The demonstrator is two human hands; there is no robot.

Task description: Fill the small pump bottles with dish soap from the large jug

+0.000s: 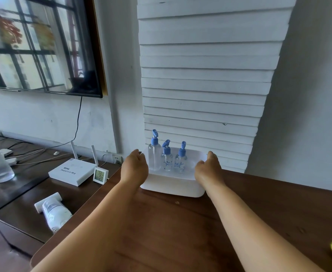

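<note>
I see my left hand (134,166) and right hand (208,167) each grasping a side of the white tub (173,186), fingers curled over its rim. The tub sits on the brown desk (180,232) against a stack of white boards (206,85). Inside stand three clear pump bottles (167,158) with blue tops, the tallest on the left.

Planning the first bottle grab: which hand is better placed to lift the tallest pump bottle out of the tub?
Probably the left hand: it grips the white tub rim right beside the tallest pump bottle. The right hand holds the opposite rim, beyond two shorter bottles.
</note>
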